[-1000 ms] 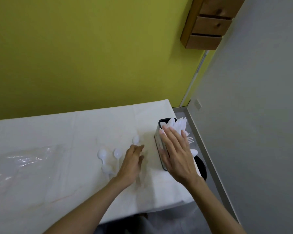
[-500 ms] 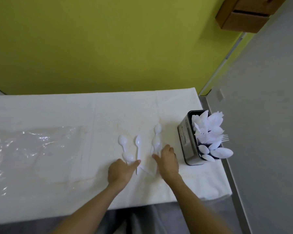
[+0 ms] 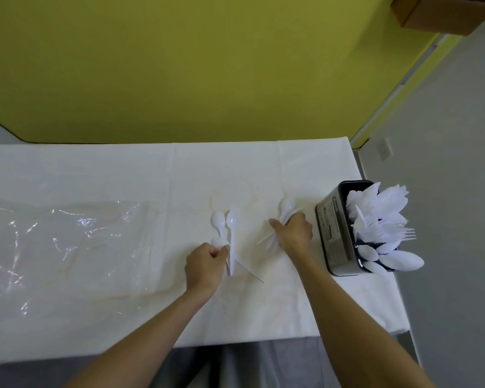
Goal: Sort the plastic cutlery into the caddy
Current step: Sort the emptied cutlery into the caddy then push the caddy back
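A tabletop (image 3: 95, 169) covered in white cloth is seen from above, set against a yellow-green wall (image 3: 179, 65). Near its middle, loose spoons (image 3: 232, 219) are laid on the cloth with their bowls pointing away from the person, two of them side by side. The left hand (image 3: 205, 264) is curled at their near ends, and a handle is pinched at its fingertips; how many handles are held cannot be told. Further right, a bundle of spoons (image 3: 286, 207) is gripped in the right hand (image 3: 293, 233), with the fingers wrapped round the handles and the bowls sticking out beyond the knuckles. The black caddy (image 3: 333, 228) is stood at the right edge of the tabletop, near the right hand but not touched by it. It is packed with white cutlery, and a fork (image 3: 406, 234) is seen poking out to the right. A crumpled clear plastic sheet (image 3: 67, 242) is spread over the left part of the tabletop.
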{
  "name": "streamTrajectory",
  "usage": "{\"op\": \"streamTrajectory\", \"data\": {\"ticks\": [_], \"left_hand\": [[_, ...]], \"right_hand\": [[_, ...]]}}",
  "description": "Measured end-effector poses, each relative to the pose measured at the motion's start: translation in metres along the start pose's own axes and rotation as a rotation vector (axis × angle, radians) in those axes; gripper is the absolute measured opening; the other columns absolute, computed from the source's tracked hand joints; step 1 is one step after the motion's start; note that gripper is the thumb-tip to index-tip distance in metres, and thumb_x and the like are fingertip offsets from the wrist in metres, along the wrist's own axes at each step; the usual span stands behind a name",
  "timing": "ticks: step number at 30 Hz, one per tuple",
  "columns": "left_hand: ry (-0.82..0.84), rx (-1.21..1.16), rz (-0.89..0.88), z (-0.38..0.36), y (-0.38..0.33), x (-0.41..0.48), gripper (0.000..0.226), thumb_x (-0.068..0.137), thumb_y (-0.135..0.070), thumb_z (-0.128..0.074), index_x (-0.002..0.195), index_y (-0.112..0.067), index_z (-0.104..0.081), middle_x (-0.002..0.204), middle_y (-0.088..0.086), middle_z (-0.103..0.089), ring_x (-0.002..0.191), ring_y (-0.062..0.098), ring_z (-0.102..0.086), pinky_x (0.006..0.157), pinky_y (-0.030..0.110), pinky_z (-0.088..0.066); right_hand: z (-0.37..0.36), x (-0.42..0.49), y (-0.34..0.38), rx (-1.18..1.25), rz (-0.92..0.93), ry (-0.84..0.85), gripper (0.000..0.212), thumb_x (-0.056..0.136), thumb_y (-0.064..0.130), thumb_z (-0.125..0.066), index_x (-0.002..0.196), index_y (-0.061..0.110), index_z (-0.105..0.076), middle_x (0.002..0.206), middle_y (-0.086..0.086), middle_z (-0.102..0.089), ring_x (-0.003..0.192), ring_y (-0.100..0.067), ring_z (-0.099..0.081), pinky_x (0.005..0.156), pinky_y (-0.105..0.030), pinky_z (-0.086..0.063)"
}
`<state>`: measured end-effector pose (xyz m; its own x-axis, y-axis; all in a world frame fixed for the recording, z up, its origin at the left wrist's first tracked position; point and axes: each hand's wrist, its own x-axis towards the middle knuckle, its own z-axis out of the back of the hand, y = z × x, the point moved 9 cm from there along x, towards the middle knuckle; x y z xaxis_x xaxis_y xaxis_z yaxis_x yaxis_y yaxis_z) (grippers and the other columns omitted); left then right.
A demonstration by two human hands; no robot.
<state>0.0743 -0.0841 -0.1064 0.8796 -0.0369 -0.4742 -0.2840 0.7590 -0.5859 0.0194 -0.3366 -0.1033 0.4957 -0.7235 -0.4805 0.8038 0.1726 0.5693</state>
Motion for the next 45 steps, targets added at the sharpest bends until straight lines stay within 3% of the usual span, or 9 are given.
{"op": "streamTrajectory", "data": {"ticks": [6,9,12,17,29,31,35,41,45], "left_hand": [[0.022,0.009,0.003,-0.008,-0.005,0.011,0.033,0.087,-0.040,-0.063,0.069,-0.012,-0.058,0.074,0.003,-0.064,0.073,0.022,-0.060,0.061,0.029,-0.040],[0.014,0.000,-0.091,-0.005,-0.015,0.022,0.024,0.087,-0.035,-0.063,0.079,-0.012,-0.061,0.082,0.003,-0.066,0.079,0.022,-0.062,0.068,0.032,-0.047],[0.039,0.057,-0.175,-0.006,-0.017,0.025,0.023,0.083,-0.037,-0.068,0.080,-0.017,-0.059,0.082,-0.003,-0.060,0.077,0.015,-0.058,0.066,0.027,-0.043],[0.027,0.083,-0.240,-0.002,-0.008,0.015,0.014,0.085,-0.031,-0.066,0.082,-0.017,-0.064,0.080,-0.006,-0.065,0.077,0.013,-0.061,0.066,0.025,-0.045],[0.102,0.345,-0.303,0.023,0.019,0.009,0.017,0.076,-0.024,-0.063,0.077,-0.009,-0.055,0.079,0.002,-0.055,0.073,0.022,-0.054,0.061,0.029,-0.043],[0.072,0.350,-0.352,0.024,0.014,0.007,0.026,0.077,-0.028,-0.068,0.081,-0.010,-0.050,0.082,0.002,-0.050,0.076,0.021,-0.049,0.062,0.027,-0.037],[0.047,0.444,-0.463,0.015,-0.013,0.008,0.030,0.087,-0.034,-0.065,0.096,-0.008,-0.053,0.094,0.006,-0.054,0.091,0.023,-0.051,0.076,0.027,-0.038],[0.160,0.607,-0.366,0.011,-0.013,0.013,0.017,0.090,-0.013,-0.056,0.097,0.002,-0.057,0.097,0.018,-0.062,0.089,0.032,-0.062,0.063,0.028,-0.035],[0.218,0.678,-0.292,0.021,0.008,0.008,0.014,0.088,-0.005,-0.055,0.101,0.002,-0.056,0.099,0.016,-0.064,0.088,0.028,-0.065,0.066,0.030,-0.046]], "right_hand": [[-0.014,0.002,0.012,-0.253,0.074,0.175,0.018,0.092,0.022,-0.064,0.087,0.005,-0.059,0.082,-0.008,-0.062,0.074,-0.023,-0.058,0.058,-0.024,-0.040],[-0.030,-0.022,0.013,-0.342,0.151,0.287,0.029,0.088,0.024,-0.064,0.068,0.015,-0.046,0.066,0.003,-0.049,0.065,-0.018,-0.052,0.050,-0.022,-0.035],[-0.050,-0.050,0.009,-0.302,0.200,0.337,0.023,0.084,0.024,-0.067,0.078,0.012,-0.048,0.072,0.001,-0.053,0.070,-0.021,-0.056,0.057,-0.027,-0.043],[-0.073,-0.070,0.017,-0.362,0.313,0.305,0.040,0.079,0.033,-0.077,0.090,0.012,-0.044,0.083,-0.001,-0.052,0.073,-0.019,-0.049,0.051,-0.019,-0.029],[-0.035,-0.055,0.004,-0.595,0.289,0.187,0.012,0.089,0.017,-0.064,0.093,0.007,-0.060,0.095,-0.014,-0.062,0.080,-0.026,-0.056,0.062,-0.027,-0.036],[-0.030,-0.054,0.004,-0.557,0.310,0.159,0.019,0.089,0.021,-0.067,0.087,0.010,-0.052,0.092,-0.012,-0.060,0.077,-0.023,-0.050,0.058,-0.026,-0.033],[-0.045,-0.059,0.020,-0.575,0.404,0.176,0.039,0.087,0.028,-0.071,0.110,0.003,-0.052,0.107,-0.012,-0.057,0.093,-0.027,-0.054,0.070,-0.028,-0.034],[-0.058,-0.060,0.025,-0.809,0.464,0.155,0.025,0.093,0.001,-0.053,0.119,0.002,-0.052,0.119,-0.013,-0.058,0.110,-0.027,-0.055,0.086,-0.030,-0.047],[-0.052,-0.064,0.013,-0.793,0.402,0.181,0.027,0.094,0.003,-0.050,0.120,0.000,-0.054,0.120,-0.015,-0.060,0.111,-0.028,-0.058,0.087,-0.030,-0.048]]}}
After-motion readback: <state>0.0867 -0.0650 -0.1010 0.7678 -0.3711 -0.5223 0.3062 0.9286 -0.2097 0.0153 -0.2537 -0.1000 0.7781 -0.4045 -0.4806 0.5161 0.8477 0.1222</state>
